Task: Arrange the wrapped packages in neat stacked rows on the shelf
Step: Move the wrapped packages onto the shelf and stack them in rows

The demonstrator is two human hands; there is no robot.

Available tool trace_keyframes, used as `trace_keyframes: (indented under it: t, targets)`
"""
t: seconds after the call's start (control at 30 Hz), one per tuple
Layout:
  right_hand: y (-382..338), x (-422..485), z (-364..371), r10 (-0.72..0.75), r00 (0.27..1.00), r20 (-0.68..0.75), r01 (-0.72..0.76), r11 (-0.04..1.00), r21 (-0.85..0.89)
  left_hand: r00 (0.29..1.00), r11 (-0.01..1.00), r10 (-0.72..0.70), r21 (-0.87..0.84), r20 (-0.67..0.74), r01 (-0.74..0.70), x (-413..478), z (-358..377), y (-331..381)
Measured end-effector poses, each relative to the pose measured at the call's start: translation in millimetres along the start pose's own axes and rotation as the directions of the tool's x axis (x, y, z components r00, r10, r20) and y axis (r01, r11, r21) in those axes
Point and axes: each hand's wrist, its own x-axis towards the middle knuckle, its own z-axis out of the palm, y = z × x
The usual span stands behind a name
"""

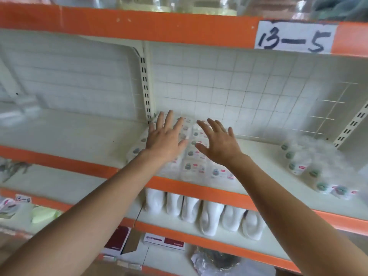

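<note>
Both hands, left hand (165, 140) and right hand (219, 144), lie with fingers spread over the stacked wrapped packages (196, 166) on the shelf (79, 134).

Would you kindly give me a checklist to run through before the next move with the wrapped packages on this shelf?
1. Hands free: left hand and right hand are open and hold nothing: ok.
2. Hands touching the stacked packages: cannot tell.
3. Stack rows aligned: cannot tell, the hands hide much of them.
4. Are the loose packages at the right stacked: not ok, they lie in a slanting heap.
5. Bare shelf between stack and heap: ok.
</note>
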Motion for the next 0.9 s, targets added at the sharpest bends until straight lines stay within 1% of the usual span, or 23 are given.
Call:
trace_keyframes:
  t: [0.23, 0.37, 0.63, 0.73, 0.9]
  targets:
    - [-191.2, 36.4, 22.1, -0.103, 0.995, -0.003, 0.103, 0.993, 0.055, 0.990, 0.988, -0.133, 0.071, -0.047, 0.136, -79.8, -32.1, -180.8]
    - [-277.8, 50.4, 35.5, -0.143, 0.990, -0.018, 0.144, 0.984, 0.107, 0.978, 0.976, -0.210, 0.065, -0.015, 0.210, -110.8, -40.0, -259.9]
    - [-395.3, 106.5, 68.8, -0.247, 0.968, 0.041, 0.239, 0.961, 0.141, 0.943, 0.942, -0.333, 0.049, -0.001, 0.333, -129.8, -28.1, -382.0]
    - [-434.3, 138.1, 89.3, -0.282, 0.959, 0.039, 0.273, 0.950, 0.150, 0.931, 0.929, -0.365, 0.069, 0.018, 0.363, -124.5, -16.2, -426.3]
    - [-497.2, 197.9, 129.7, -0.328, 0.943, 0.062, 0.308, 0.926, 0.218, 0.907, 0.905, -0.419, 0.097, 0.047, 0.414, -100.4, -2.1, -506.0]
